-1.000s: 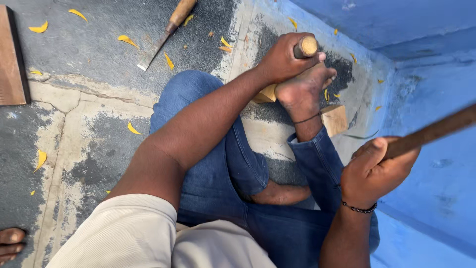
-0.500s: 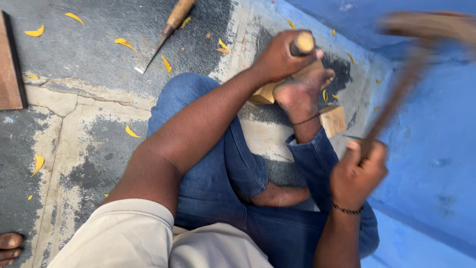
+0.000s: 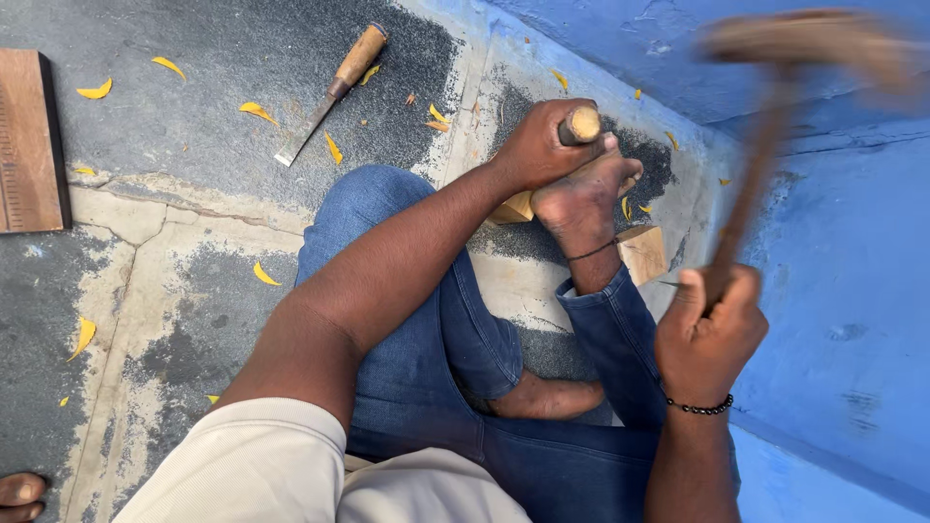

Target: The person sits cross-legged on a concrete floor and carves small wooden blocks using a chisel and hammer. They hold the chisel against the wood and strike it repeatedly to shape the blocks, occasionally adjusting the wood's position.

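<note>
Two hands are busy here, both working over a pale wooden block that lies on the concrete floor, pinned under the person's bare foot. The left hand is wrapped tight around a chisel handle, whose round wooden end sticks out of the fist just above the block and against the toes; the blade is hidden by the hand and foot, so I cannot tell where it meets the wood. The right hand is closed around the thin shaft of a wooden mallet, held up and to the right of the block, near the blue wall. The mallet head is blurred, high above the block. A black beaded bracelet sits at that wrist.

The person sits on the floor in blue jeans and a light shirt, legs folded, the other bare foot tucked in below the block. A dark thread anklet rings the ankle just beside the block.

To the left of the block, well apart from it, a second chisel with a wooden handle lies loose on the floor. Further left still, at the edge of the view, lies a flat brown wooden board. Yellow wood chips are scattered over the floor around the block and far out to its left.
</note>
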